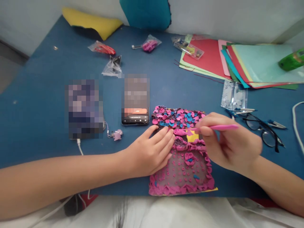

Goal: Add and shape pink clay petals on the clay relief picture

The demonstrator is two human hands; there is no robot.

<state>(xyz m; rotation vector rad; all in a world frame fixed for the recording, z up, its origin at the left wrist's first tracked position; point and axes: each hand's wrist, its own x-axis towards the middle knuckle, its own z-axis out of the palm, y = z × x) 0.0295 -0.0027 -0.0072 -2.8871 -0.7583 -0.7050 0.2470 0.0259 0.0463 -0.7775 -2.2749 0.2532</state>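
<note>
A panel (190,174) covered in pink, blue and dark clay pieces lies on the table before me. Petals crowd its upper part, while small pink dots and a pink flower (189,159) with a blue middle dot its lower part. My left hand (155,150) rests flat on the panel's left side, fingers stretched out. Between thumb and fingers, my right hand (231,144) grips a pink clay modelling tool (224,127). Its thin tip points left, at a pink clay piece (180,132) beside a bare yellow patch (193,136). Whether the tip touches the clay, I cannot tell.
A phone (135,119) and a blurred-out device (83,109) with a white cable (79,145) lie left of the panel. Glasses (263,129) are at the right. Bagged clay (150,45) and coloured sheets (261,63) lie farther back on the blue table (47,110).
</note>
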